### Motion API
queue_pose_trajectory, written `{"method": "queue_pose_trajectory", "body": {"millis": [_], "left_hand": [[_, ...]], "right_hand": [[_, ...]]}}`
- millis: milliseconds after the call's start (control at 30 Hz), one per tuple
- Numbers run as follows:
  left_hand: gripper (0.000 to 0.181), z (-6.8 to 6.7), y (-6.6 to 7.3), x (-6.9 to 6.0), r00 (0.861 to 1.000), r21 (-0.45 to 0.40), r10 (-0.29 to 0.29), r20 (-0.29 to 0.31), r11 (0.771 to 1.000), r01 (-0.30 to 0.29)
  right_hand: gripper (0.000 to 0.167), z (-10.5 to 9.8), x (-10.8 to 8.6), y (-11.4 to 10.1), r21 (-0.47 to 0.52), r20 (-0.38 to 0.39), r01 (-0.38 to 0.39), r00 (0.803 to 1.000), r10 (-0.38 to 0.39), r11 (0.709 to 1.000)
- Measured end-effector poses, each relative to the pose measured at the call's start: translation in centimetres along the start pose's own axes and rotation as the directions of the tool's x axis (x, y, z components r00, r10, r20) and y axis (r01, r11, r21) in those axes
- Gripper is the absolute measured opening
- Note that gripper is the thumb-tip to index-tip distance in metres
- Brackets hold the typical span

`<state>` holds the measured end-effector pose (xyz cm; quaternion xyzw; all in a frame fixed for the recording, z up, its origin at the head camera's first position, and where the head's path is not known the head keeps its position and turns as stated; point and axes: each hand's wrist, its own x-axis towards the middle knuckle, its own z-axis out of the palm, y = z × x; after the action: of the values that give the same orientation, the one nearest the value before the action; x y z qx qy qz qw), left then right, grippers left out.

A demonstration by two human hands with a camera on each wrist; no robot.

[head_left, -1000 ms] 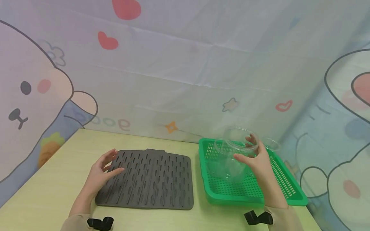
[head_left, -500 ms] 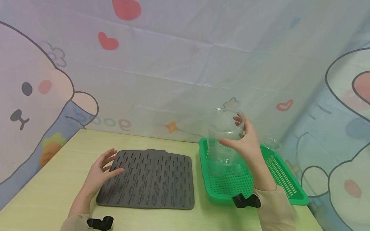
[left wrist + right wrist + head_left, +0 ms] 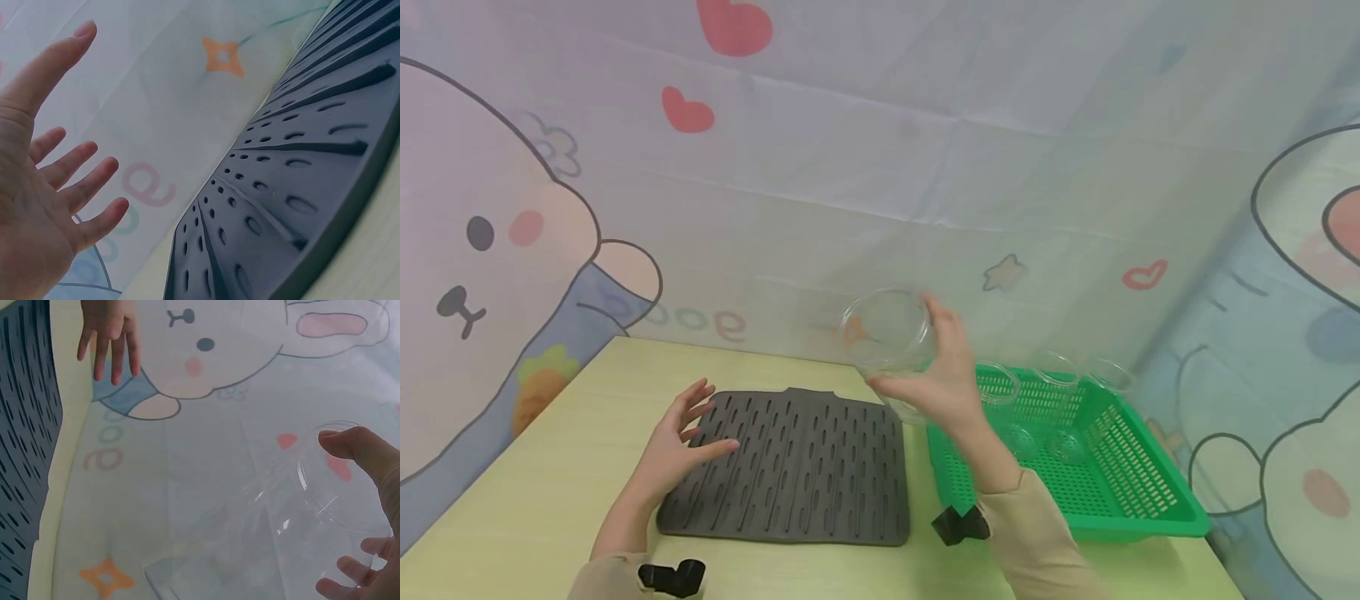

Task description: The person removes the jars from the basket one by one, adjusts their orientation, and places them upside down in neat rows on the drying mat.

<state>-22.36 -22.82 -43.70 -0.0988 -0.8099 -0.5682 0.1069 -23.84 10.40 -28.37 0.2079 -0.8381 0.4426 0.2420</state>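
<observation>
My right hand [image 3: 950, 379] grips a clear plastic cup [image 3: 880, 337] near its rim, thumb on the near side and fingers round the far side. The cup hangs tilted in the air between the grey slotted drying mat [image 3: 790, 467] and the green basket [image 3: 1075, 521]. In the right wrist view the see-through cup [image 3: 250, 531] lies slanted, its rim by the thumb. My left hand [image 3: 676, 446], fingers spread and holding nothing, hovers at the mat's left edge. The left wrist view shows the same hand [image 3: 44, 206] apart from the mat [image 3: 275, 169].
Several clear cups stand in the basket, among them a left cup [image 3: 997, 385] and a back cup [image 3: 1055, 369]. The pale yellow table [image 3: 535, 500] runs up to a cartoon-printed cloth [image 3: 880, 167] at the back and right.
My right hand has lifted the cup out of the green basket and carried it left, tilting it. My left hand stays in place beside the mat.
</observation>
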Motion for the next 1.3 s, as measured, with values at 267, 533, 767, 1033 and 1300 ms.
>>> {"method": "queue_pose_trajectory", "body": {"millis": [267, 533, 767, 1033, 1300], "left_hand": [[0.106, 0.0, 0.5, 0.0, 1.0, -0.003, 0.009, -0.002, 1.0, -0.009], [0.107, 0.2, 1.3, 0.2, 0.999, 0.004, 0.036, -0.013, 0.999, -0.036], [0.102, 0.6, 1.5, 0.1, 0.999, 0.011, 0.052, -0.002, 0.999, -0.052], [0.1, 0.9, 1.7, 0.2, 0.995, -0.059, 0.086, 0.059, 0.995, -0.082], [0.101, 1.3, 1.5, 0.1, 0.988, -0.111, 0.081, 0.13, 0.992, -0.067]], "right_hand": [[0.109, 3.7, -0.7, -0.2, -0.09, 0.0, 0.095, 0.995, -0.096, 0.991], [0.11, 7.1, -1.9, 0.1, -0.23, 0.058, 0.116, 0.993, -0.106, 0.966], [0.11, 10.2, -3.2, 0.6, -0.459, 0.096, 0.304, 0.951, -0.293, 0.835], [0.11, 12.9, -4.6, 1.0, -0.567, 0.14, 0.336, 0.939, -0.314, 0.752], [0.107, 14.5, -5.8, 0.7, -0.615, 0.224, 0.372, 0.928, -0.298, 0.696]]}}
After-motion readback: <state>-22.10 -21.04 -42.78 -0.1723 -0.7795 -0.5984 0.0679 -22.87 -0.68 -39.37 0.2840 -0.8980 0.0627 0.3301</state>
